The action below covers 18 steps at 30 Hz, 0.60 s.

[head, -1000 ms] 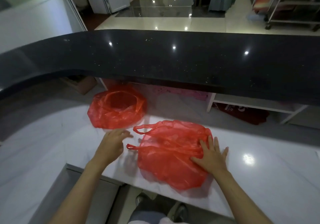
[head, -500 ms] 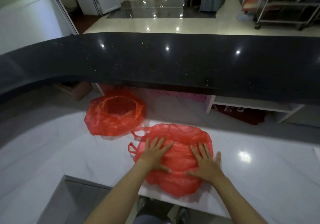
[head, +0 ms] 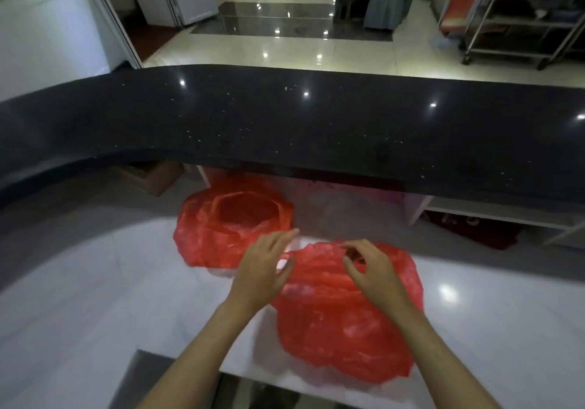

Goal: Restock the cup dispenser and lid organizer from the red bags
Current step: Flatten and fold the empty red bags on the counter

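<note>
Both hands have lifted off the flat of the near red bag (head: 345, 313) since half a second ago and come up to its far end. The left hand (head: 264, 269) sits at the bag's ten o'clock corner, fingers stretched long and loose, thumb by the handle loop; whether it has hold of the plastic I cannot tell. The right hand (head: 370, 269) is at the bag's twelve o'clock edge, fingers curled, thumb and forefinger close together over the crumpled rim; blur hides whether they actually pinch it.

The near bag lies on the white marble counter (head: 95, 297), its six o'clock end reaching right to the counter's front edge. The second red bag (head: 228, 228) stands at about eleven o'clock from it, mouth open upward, the two bags just beside each other. Bare marble runs wide toward nine o'clock and toward three o'clock. At twelve o'clock the black raised ledge (head: 316, 123) overhangs, closing the far side. A steel rack (head: 522, 25) stands well beyond, at one o'clock.
</note>
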Available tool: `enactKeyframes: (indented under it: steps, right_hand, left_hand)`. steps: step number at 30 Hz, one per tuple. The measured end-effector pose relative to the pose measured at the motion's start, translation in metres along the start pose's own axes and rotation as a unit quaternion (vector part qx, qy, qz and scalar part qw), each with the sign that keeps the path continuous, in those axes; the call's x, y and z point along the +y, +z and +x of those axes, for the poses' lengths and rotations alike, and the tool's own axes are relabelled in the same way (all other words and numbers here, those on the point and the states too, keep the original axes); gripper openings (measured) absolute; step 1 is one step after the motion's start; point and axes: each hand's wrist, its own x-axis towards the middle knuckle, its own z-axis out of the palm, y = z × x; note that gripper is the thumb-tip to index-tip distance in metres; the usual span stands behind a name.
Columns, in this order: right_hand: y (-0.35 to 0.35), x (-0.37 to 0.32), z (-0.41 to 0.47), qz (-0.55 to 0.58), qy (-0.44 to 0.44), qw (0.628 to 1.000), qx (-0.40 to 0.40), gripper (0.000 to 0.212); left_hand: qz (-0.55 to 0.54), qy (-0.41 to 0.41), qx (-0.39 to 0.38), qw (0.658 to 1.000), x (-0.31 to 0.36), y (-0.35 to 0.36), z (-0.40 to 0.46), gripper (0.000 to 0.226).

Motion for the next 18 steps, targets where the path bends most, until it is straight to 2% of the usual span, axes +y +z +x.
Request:
enactKeyframes:
  steps: [2, 4, 6, 8, 9, 10, 12, 14, 16, 18]
  right_hand:
    - [0.025, -0.026, 0.023, 0.073, 0.025, 0.997, -0.010, 0.034]
    - [0.052, -0.047, 0.043, 0.106, 0.052, 0.993, -0.015, 0.047]
    - [0.075, -0.060, 0.059, 0.097, 0.079, 0.991, -0.055, 0.055]
    - [0.098, -0.070, 0.071, 0.083, 0.085, 0.988, -0.102, 0.057]
    - [0.108, -0.073, 0.075, 0.080, 0.083, 0.987, -0.108, 0.054]
    - [0.117, -0.076, 0.079, 0.071, 0.079, 0.990, -0.096, 0.047]
    - [0.132, -0.077, 0.082, 0.053, 0.081, 0.994, -0.052, 0.032]
    - [0.139, -0.081, 0.081, 0.052, 0.101, 0.993, -0.017, 0.024]
    - [0.141, -0.087, 0.077, 0.072, 0.120, 0.990, 0.003, 0.019]
    - [0.143, -0.097, 0.071, 0.131, 0.133, 0.982, 0.002, 0.018]
  left_hand:
    - [0.020, -0.071, 0.080, 0.994, -0.032, -0.021, 0.007, 0.048]
    - [0.052, -0.167, 0.087, 0.981, -0.069, -0.040, 0.013, 0.044]
    - [0.075, -0.209, 0.003, 0.975, -0.104, -0.049, 0.013, 0.042]
    - [0.058, -0.197, -0.136, 0.969, -0.131, -0.053, 0.013, 0.036]
    - [0.073, -0.190, -0.212, 0.956, -0.141, -0.056, 0.014, 0.035]
    - [0.111, -0.178, -0.279, 0.937, -0.149, -0.058, 0.014, 0.037]
    - [0.190, -0.150, -0.350, 0.905, -0.161, -0.062, 0.010, 0.041]
    - [0.186, -0.149, -0.357, 0.903, -0.170, -0.066, 0.002, 0.038]
    - [0.090, -0.178, -0.327, 0.924, -0.180, -0.068, -0.008, 0.047]
    - [-0.046, -0.221, -0.273, 0.935, -0.186, -0.071, -0.017, 0.044]
